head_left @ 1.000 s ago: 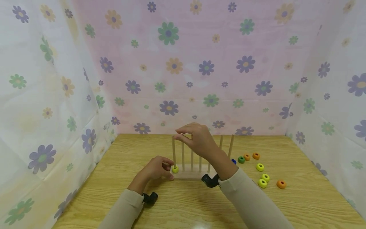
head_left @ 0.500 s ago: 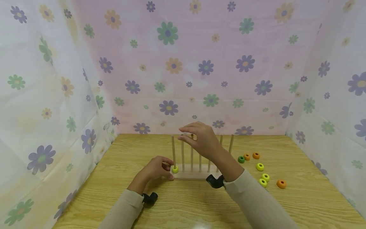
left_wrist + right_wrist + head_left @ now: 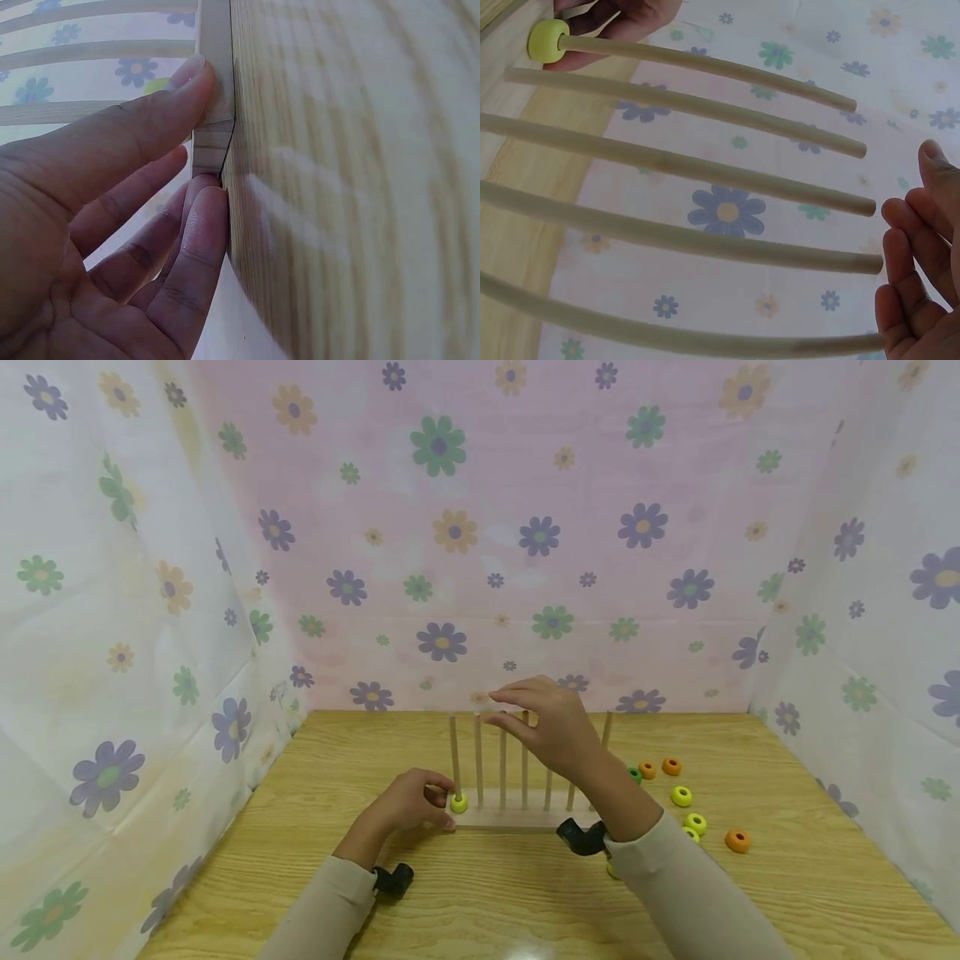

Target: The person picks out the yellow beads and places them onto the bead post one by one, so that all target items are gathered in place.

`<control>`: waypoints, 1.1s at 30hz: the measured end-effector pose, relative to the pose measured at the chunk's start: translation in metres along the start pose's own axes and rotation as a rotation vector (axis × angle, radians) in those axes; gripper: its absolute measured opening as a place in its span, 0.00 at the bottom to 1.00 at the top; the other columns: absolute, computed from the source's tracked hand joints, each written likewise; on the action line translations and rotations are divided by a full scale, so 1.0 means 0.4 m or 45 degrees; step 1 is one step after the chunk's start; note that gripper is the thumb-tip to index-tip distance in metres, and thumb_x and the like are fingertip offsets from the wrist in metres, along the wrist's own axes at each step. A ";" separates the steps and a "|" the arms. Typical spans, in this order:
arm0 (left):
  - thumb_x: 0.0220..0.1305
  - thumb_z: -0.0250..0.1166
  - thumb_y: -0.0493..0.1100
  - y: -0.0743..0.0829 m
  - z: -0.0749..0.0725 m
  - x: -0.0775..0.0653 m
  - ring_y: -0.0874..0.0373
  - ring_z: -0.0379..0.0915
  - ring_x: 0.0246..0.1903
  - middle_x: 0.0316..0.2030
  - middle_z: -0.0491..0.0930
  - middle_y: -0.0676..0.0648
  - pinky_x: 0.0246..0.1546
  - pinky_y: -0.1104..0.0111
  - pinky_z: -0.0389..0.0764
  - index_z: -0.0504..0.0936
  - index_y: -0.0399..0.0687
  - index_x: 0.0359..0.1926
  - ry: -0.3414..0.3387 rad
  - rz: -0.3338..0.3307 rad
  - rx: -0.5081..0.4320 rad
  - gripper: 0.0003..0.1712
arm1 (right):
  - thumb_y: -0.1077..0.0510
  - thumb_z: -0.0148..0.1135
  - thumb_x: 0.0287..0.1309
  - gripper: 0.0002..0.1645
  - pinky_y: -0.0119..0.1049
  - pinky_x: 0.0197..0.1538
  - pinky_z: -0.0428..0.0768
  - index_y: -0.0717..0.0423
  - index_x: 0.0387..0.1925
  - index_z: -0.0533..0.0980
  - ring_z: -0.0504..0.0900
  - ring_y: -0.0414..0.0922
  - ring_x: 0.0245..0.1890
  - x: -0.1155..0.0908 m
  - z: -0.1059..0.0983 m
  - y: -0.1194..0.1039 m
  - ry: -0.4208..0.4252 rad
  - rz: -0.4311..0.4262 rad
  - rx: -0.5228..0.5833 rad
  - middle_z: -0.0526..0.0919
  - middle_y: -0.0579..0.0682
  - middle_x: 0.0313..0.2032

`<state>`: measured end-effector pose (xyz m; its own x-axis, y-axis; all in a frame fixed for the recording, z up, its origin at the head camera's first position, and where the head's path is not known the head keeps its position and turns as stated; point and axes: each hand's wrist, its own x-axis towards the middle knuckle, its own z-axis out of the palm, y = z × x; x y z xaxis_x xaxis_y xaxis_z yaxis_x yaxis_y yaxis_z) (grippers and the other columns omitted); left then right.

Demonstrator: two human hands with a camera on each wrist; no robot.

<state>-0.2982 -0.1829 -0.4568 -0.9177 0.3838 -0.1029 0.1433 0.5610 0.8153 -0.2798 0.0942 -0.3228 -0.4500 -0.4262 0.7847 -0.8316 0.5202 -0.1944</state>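
Observation:
A wooden peg rack (image 3: 491, 818) stands on the table, its upright pegs in a row. Around the base of the leftmost peg sits a yellow bead (image 3: 459, 804), which also shows at the upper left of the right wrist view as the yellow bead (image 3: 546, 41). My left hand (image 3: 408, 802) grips the rack's left end, with the thumb on one face and fingertips at the end of the base (image 3: 215, 82) in the left wrist view. My right hand (image 3: 551, 727) hovers near the peg tops, fingers and thumb apart, holding nothing. Its forearm hides part of the rack's right end.
Right of the rack lie orange beads (image 3: 672, 767), yellow beads (image 3: 681, 797) and a partly hidden green bead (image 3: 634, 774). Another yellow bead (image 3: 613, 871) peeks out beside the right sleeve. Flowered cloth (image 3: 480, 527) hangs behind and along both sides of the table.
My right hand has moved rightward along the peg tops, away from the leftmost peg. Its arm now covers the blue bead and reveals a yellow one near the sleeve. The left hand stays put.

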 end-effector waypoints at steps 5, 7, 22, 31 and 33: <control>0.48 0.85 0.40 0.002 -0.001 -0.001 0.56 0.79 0.42 0.44 0.85 0.50 0.40 0.64 0.81 0.88 0.53 0.53 -0.004 0.013 0.006 0.28 | 0.50 0.77 0.57 0.21 0.43 0.45 0.85 0.53 0.52 0.88 0.86 0.47 0.48 -0.013 -0.019 0.011 0.040 -0.016 -0.043 0.90 0.49 0.48; 0.48 0.85 0.40 0.002 -0.001 -0.002 0.55 0.79 0.44 0.46 0.85 0.50 0.42 0.63 0.83 0.88 0.53 0.52 -0.004 0.015 0.008 0.27 | 0.51 0.78 0.57 0.21 0.44 0.45 0.85 0.53 0.51 0.88 0.86 0.47 0.47 -0.020 -0.025 0.017 0.053 -0.013 -0.064 0.90 0.49 0.48; 0.49 0.84 0.41 0.005 0.000 -0.008 0.54 0.80 0.48 0.50 0.85 0.49 0.45 0.60 0.85 0.88 0.53 0.52 -0.001 0.014 0.017 0.26 | 0.55 0.79 0.55 0.21 0.45 0.43 0.85 0.51 0.52 0.87 0.86 0.45 0.42 -0.074 -0.066 0.038 0.112 0.031 -0.072 0.90 0.48 0.48; 0.49 0.84 0.42 0.004 0.000 -0.008 0.54 0.81 0.48 0.49 0.86 0.49 0.46 0.59 0.84 0.88 0.53 0.51 -0.001 0.015 0.018 0.26 | 0.58 0.81 0.51 0.24 0.42 0.42 0.81 0.51 0.52 0.88 0.86 0.47 0.46 -0.111 -0.090 0.049 0.164 0.034 -0.074 0.90 0.49 0.48; 0.50 0.84 0.42 0.004 0.001 -0.008 0.53 0.81 0.49 0.50 0.86 0.49 0.46 0.58 0.84 0.88 0.53 0.52 -0.001 0.016 0.020 0.26 | 0.59 0.82 0.51 0.24 0.41 0.42 0.82 0.51 0.52 0.88 0.86 0.47 0.46 -0.120 -0.095 0.056 0.180 0.036 -0.084 0.90 0.49 0.48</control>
<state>-0.2950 -0.1831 -0.4555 -0.9154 0.3915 -0.0933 0.1604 0.5674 0.8077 -0.2645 0.1545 -0.3424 -0.4187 -0.3048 0.8554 -0.7942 0.5798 -0.1821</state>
